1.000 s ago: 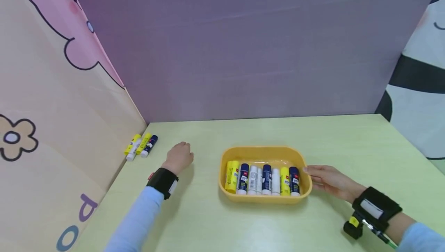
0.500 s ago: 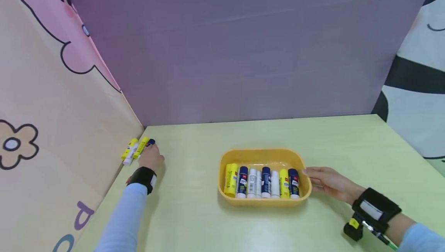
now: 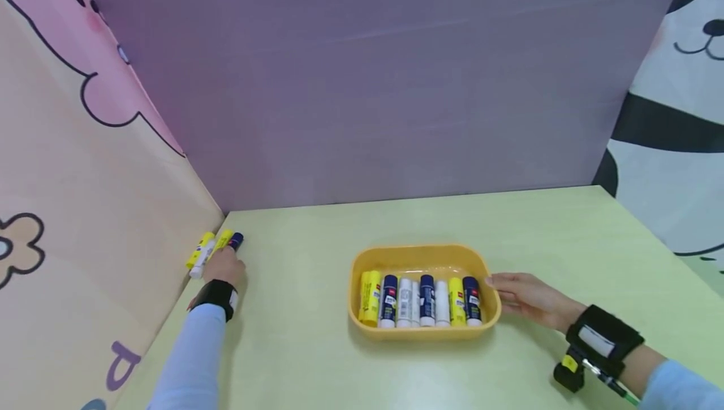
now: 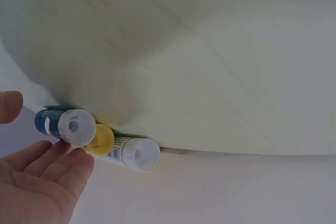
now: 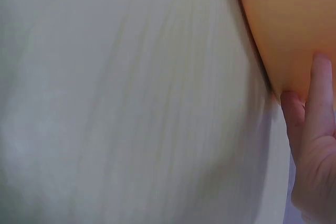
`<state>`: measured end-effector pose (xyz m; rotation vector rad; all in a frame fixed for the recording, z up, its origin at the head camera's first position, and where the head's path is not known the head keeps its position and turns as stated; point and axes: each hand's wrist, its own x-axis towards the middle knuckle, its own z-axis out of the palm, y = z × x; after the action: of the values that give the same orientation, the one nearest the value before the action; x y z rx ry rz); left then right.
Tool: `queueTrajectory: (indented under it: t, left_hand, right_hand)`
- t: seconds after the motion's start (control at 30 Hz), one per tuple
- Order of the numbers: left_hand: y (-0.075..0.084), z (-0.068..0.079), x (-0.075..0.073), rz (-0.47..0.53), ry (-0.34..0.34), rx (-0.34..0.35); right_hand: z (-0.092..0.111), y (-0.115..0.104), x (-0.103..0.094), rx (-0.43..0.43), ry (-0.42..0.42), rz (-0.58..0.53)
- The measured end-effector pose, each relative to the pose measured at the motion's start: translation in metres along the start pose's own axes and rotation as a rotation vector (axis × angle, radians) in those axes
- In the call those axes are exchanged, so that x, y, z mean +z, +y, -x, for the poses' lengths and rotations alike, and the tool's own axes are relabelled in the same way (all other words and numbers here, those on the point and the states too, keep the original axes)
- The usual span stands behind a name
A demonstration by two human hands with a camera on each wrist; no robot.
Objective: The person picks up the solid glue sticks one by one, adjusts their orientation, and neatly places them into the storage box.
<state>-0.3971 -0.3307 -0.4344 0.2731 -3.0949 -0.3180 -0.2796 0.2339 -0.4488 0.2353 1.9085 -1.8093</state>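
Observation:
My left hand (image 3: 224,268) is at the far left of the table, its fingertips at a small row of glue sticks. The left wrist view shows its fingers (image 4: 58,163) stretched out beside a blue glue stick (image 4: 50,123) with a white end, the thumb (image 4: 9,106) well apart. Behind that one lie a yellow glue stick (image 4: 103,140) and a white glue stick (image 4: 137,153). My right hand (image 3: 534,300) rests against the right end of a yellow tray (image 3: 418,333), its extended fingers (image 5: 319,98) touching the outer wall. Several yellow, blue and white glue sticks lie side by side in the tray.
Another yellow glue stick (image 3: 200,248) lies by the patterned left panel (image 3: 85,221), which borders the table (image 3: 294,309). A purple panel (image 3: 384,95) stands along the back edge, and a panda-print panel (image 3: 667,165) on the right.
My left hand has moved left across the table to the row of glue sticks. My right hand stays at the tray's end. The head view has shifted slightly.

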Motion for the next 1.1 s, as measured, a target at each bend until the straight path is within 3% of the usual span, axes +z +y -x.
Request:
queueTrajectory:
  t: [0.43,0.73,0.9,1.1]
  left_hand:
    - [0.007,-0.013,0.0,-0.006,0.07,0.011]
    - [-0.01,-0.006,0.008,0.002,0.079,-0.047]
    - [-0.018,0.001,0.012,0.033,0.076,-0.098]
    - [-0.022,-0.011,0.019,0.023,0.085,-0.083]
  right_hand:
    - [0.01,0.004,-0.001,-0.005,0.043,-0.024]
    - [0.002,0.003,0.008,-0.009,0.011,0.026]
    - [-0.003,0.007,0.012,-0.004,-0.037,-0.008]
    - [-0.002,0.008,0.012,-0.018,-0.054,-0.029]
